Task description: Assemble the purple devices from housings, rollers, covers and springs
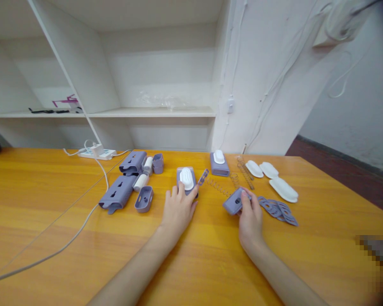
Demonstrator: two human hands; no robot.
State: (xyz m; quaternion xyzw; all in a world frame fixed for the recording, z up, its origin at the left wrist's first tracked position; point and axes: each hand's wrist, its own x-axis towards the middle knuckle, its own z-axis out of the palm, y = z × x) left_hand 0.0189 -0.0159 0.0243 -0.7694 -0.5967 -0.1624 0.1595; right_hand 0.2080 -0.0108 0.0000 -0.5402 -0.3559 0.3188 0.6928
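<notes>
My left hand [178, 208] reaches over the near edge of a purple housing [180, 173] with a white ridged oval piece [187, 179] on top. Its fingers are apart, lying against the housing, and the index fingertip is close to a small clear plastic part [203, 176]; contact with that part is unclear. Raised slightly at the right, my right hand [251, 219] grips a purple plastic cover [232, 203] with a dark slot, thumb on its face. Thin springs [218, 187] lie between the hands. Flat purple gaskets [277, 209] are right of the right hand.
At left sit two purple dispenser shells [118, 191], white cylinders [141, 181] and purple cups [144, 199]. Another purple housing [219, 168] is at the back. White oval trays [283, 189] lie right. A power strip [97, 152] trails a cable [67, 244] across the table's left.
</notes>
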